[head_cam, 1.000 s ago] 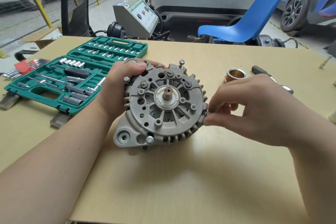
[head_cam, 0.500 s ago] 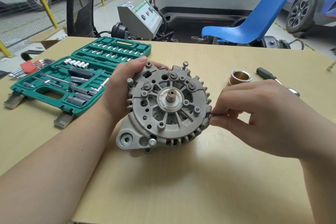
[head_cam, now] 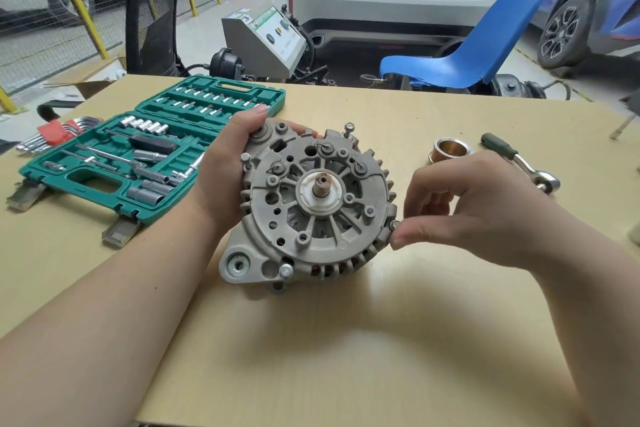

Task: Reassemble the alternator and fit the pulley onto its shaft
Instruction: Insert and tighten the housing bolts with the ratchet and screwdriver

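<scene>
Sockets and drivers are sitting in the open green tool case (head_cam: pixel 138 156), well out beyond the left hand's hold. That left hand (head_cam: pixel 225 177) is wrapping its fingers round the upper-left rim of the alternator (head_cam: pixel 311 204), steadying it on the table (head_cam: pixel 346 340) as it was a second ago; the housing is not turning between the frames. Its bare shaft (head_cam: pixel 322 188) is pointing up at the middle, between the two grips, with no pulley on it. At the housing's right edge the right hand (head_cam: pixel 485 215) is pinching a small bolt (head_cam: pixel 393 225) between thumb and forefinger, in the same spot as half a second back, so I judge it is being threaded in by finger turns rather than newly placed. Beyond that grip, well apart, the copper-coloured pulley (head_cam: pixel 450 149) is waiting, with a ratchet (head_cam: pixel 519 163) lying just past it. Likely the through-bolts want seating and tightening before the pulley is going on.
</scene>
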Tool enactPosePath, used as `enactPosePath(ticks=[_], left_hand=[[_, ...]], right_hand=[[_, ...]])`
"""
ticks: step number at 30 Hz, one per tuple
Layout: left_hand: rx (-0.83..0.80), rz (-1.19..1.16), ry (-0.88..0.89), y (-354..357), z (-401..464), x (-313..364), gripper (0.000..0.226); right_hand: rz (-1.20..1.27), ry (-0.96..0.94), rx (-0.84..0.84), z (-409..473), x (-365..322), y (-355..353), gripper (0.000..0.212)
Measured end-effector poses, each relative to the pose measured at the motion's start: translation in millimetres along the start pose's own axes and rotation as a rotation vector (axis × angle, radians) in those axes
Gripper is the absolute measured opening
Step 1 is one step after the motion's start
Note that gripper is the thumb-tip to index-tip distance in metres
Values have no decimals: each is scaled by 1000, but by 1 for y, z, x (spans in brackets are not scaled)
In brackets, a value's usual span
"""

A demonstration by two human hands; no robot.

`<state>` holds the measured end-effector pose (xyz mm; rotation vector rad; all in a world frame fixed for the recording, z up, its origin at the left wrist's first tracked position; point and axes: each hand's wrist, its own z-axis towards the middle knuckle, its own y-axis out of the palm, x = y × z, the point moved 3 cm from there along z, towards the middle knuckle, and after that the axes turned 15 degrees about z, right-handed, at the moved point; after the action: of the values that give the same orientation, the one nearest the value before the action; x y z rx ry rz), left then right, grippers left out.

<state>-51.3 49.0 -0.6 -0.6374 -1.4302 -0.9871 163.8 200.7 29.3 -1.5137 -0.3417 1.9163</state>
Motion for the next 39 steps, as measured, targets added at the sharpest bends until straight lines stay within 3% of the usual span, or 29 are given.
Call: enactPosePath(ticks=[7, 10, 14, 19, 21, 24, 29, 31, 35, 39], left_hand=[[83, 286, 53, -15, 7, 1, 44], [115, 332, 70, -18, 8, 1, 36], [111, 352, 70, -19, 9, 1, 35], [105, 282, 107, -14, 8, 2, 36], [87, 226, 120, -10, 6, 0, 35], [48, 84, 55, -4, 0, -2, 44], [-25, -42, -32, 3, -7, 1, 58], [-34, -68, -37, 4, -8, 1, 61], [-7, -57, -41, 3, -7, 1, 63], [23, -22, -51, -1, -5, -3, 66]], right_hand=[[61, 11, -43, 1, 9, 8, 48], [117, -8, 26, 4, 10, 7, 51], [186, 38, 347, 9, 27, -5, 51], [126, 189, 840, 8, 77, -43, 17], [25, 229, 975, 4, 91, -60, 24], [-215, 371, 937, -1, 110, -74, 31], [-399, 796, 582, -1, 137, -68, 42], [-352, 794, 641, -4, 138, -77, 46], [-237, 776, 1028, -32, 131, -116, 56], [-163, 930, 983, -46, 144, -123, 49]])
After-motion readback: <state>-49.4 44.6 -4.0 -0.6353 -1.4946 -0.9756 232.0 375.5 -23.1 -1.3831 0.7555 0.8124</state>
